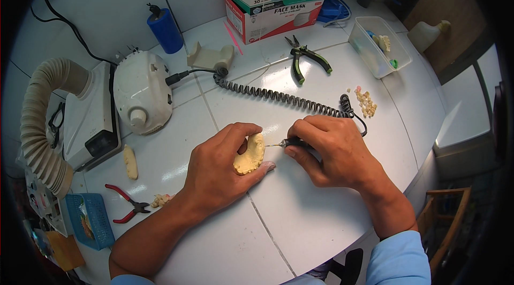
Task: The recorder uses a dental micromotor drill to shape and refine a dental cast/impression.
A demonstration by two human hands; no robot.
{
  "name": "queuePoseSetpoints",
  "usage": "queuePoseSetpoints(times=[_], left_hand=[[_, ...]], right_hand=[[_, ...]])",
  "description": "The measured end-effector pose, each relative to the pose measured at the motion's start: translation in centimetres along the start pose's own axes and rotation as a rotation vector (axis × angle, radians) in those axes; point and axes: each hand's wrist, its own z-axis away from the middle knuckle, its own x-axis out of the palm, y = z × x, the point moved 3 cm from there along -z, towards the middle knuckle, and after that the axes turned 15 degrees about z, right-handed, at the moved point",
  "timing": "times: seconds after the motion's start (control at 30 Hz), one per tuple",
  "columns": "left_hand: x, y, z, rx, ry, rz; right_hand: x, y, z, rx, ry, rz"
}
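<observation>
My left hand (217,164) grips a cream-yellow dental cast (250,157), an arch with teeth along its rim, between thumb and fingers. The thumb tip looks dusted with pale powder. In my right hand (332,148) is a dark rotary handpiece (295,143), held like a pen. Its thin metal bur points left and meets, or nearly meets, the cast's right edge; exact contact is too small to tell. A black coiled cord (284,96) links the handpiece to a white control unit (143,92) at the left. Both forearms come in over the white tiled table.
Green-handled pliers (303,60) lie behind my hands, red-handled cutters (127,204) near my left forearm. Small loose tooth pieces (365,103) sit at right. A clear bin (379,49), stacked mask boxes (273,17), a blue basket (90,222) and a ribbed hose (40,119) stand around.
</observation>
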Motion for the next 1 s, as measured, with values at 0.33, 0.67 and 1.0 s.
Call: queuePoseSetpoints(times=[0.33,0.67,1.0], left_hand=[[-0.10,0.03,0.05,0.020,-0.011,-0.021],[-0.07,-0.11,-0.01,0.010,-0.016,-0.015],[0.00,-0.14,0.02,0.016,-0.008,-0.012]], right_hand=[[0.38,-0.07,0.21,-0.022,0.042,0.012],[0.30,-0.42,0.15,-0.021,0.036,0.018],[0.01,-0.47,0.02,-0.014,0.018,0.020]])
